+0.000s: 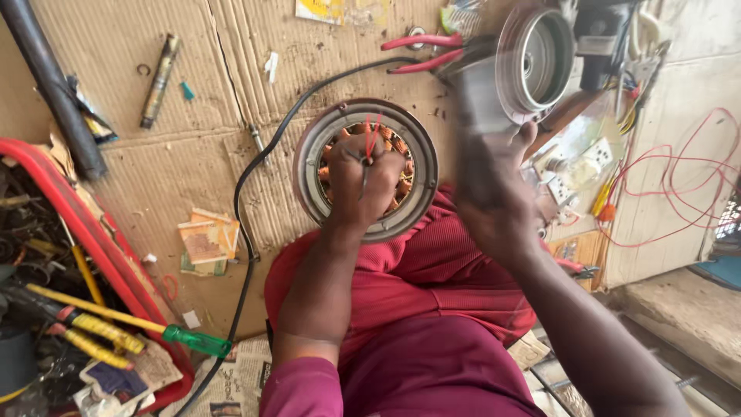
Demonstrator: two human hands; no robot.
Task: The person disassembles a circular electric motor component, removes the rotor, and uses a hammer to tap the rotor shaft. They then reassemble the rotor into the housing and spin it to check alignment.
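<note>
Far left: red bin (pixel 93 232) of tools, with a yellow screwdriver (pixel 116 316) whose green handle sticks out over the rim. Dark pipe (pixel 50 85) lies diagonal at upper left on the cardboard (pixel 177 154) floor cover. Brass rod (pixel 160 79) above, well apart from the bin. Paper scraps (pixel 204 243) near centre-left. Black cable (pixel 247 232) runs from the bottom edge up past the stator.

Centre: stator (pixel 365 170), round metal ring with copper windings inside, rests on the person's lap against red cloth (pixel 417 286). Left hand (pixel 363 181) sits over the stator opening, fingers curled together, pinching red wires (pixel 373 135) that stand up from the windings.

Above centre: red-handled pliers (pixel 424 50) on the cardboard.

Right: right hand (pixel 494 193) raised, motion-blurred, closed around a grey blurred object (pixel 478 100); cannot identify it. Just beyond it, a round metal cover (pixel 536 58). Further right: white sockets (pixel 575 166) and loose red wire loops (pixel 679 185) on a board.
</note>
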